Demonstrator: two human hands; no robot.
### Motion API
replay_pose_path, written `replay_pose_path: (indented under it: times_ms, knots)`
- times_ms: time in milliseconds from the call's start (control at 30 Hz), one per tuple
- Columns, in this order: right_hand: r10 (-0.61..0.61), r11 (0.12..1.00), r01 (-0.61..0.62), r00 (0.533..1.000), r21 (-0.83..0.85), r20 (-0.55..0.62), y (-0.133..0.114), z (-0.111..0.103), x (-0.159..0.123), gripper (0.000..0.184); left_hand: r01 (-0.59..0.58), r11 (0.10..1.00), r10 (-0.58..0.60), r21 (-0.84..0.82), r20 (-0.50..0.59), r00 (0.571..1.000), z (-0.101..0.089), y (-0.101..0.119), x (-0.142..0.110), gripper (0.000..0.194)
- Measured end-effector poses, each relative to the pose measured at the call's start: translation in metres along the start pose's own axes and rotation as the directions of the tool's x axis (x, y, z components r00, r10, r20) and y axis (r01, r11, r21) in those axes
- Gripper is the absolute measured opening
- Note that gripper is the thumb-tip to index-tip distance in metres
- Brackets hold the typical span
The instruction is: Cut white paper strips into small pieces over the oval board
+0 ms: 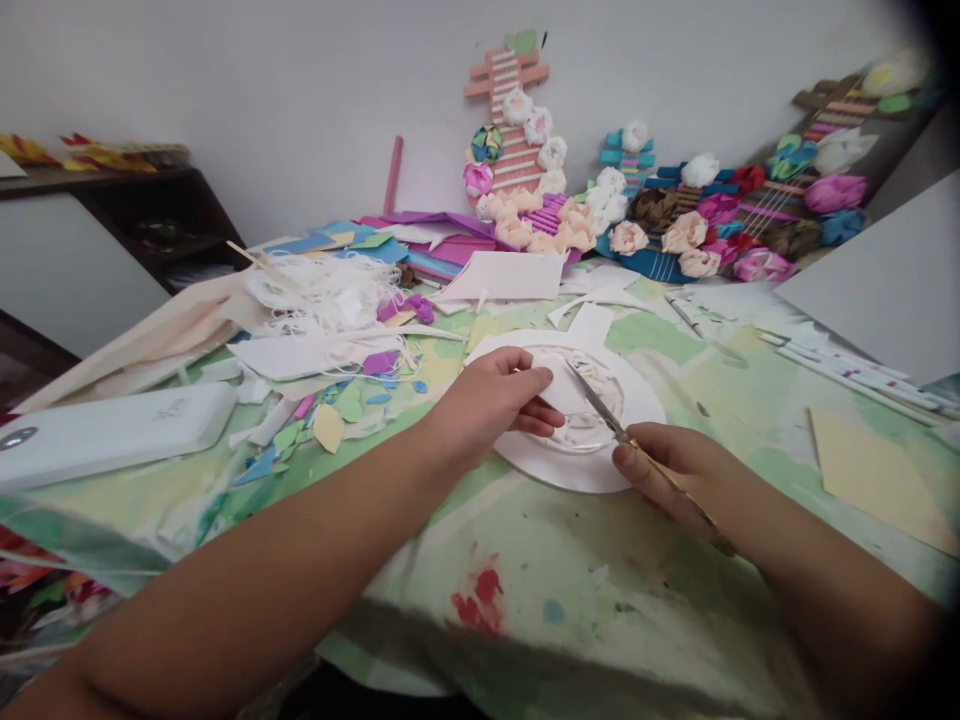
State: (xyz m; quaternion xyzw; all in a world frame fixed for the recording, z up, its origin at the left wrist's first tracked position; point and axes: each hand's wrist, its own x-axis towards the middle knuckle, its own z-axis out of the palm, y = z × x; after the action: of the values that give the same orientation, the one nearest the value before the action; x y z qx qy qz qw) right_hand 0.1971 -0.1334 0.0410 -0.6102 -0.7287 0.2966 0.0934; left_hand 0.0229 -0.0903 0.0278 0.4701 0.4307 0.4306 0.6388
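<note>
A guitar-shaped white cutout [645, 395] lies flat on the table, with a rounded body, a short neck and a raised ring of white cord. White scraps fill part of the ring. Over its left side is my left hand [499, 395], its fingers curled and its thumb against a smooth white paper piece [561, 392]; the exact grip is partly hidden. My right hand [679, 475] grips slim scissors [600, 405] with golden handles, seen edge-on. Their blades point up and left across the ring, tips close to the paper piece.
To the left are a white power bank [120, 430], tangled white string [322, 305] and coloured paper bits [349, 405]. Flower-decorated guitar models [517, 170] lean on the back wall. White strips [855, 370] and a cream sheet [877, 475] lie at right on the paint-stained cloth [600, 600].
</note>
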Motion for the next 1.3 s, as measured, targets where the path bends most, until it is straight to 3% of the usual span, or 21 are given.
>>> replay_pose_path:
  times_ms: [333, 900, 1167, 1300]
  knots:
    - [0.015, 0.997, -0.016, 1.000, 0.076, 0.008, 0.001, 0.005, 0.000, 0.039, 0.040, 0.999, -0.039, -0.031, 0.010, 0.999, 0.001, -0.003, 0.000, 0.010]
    - [0.018, 1.000, -0.019, 0.998, 0.019, 0.067, -0.002, 0.005, -0.005, 0.035, 0.029, 0.999, -0.030, 0.027, 0.020, 0.999, -0.002, 0.000, -0.002, 0.012]
    - [0.041, 0.999, -0.041, 0.999, -0.018, 0.010, -0.007, 0.008, -0.003, 0.038, 0.030, 1.000, -0.030, -0.003, 0.011, 0.999, 0.000, -0.001, -0.002, 0.012]
    - [0.067, 0.995, -0.071, 0.996, 0.068, 0.051, -0.005, 0.011, 0.000, 0.041, 0.079, 0.996, -0.079, -0.042, -0.003, 0.997, 0.000, -0.003, 0.001, 0.011]
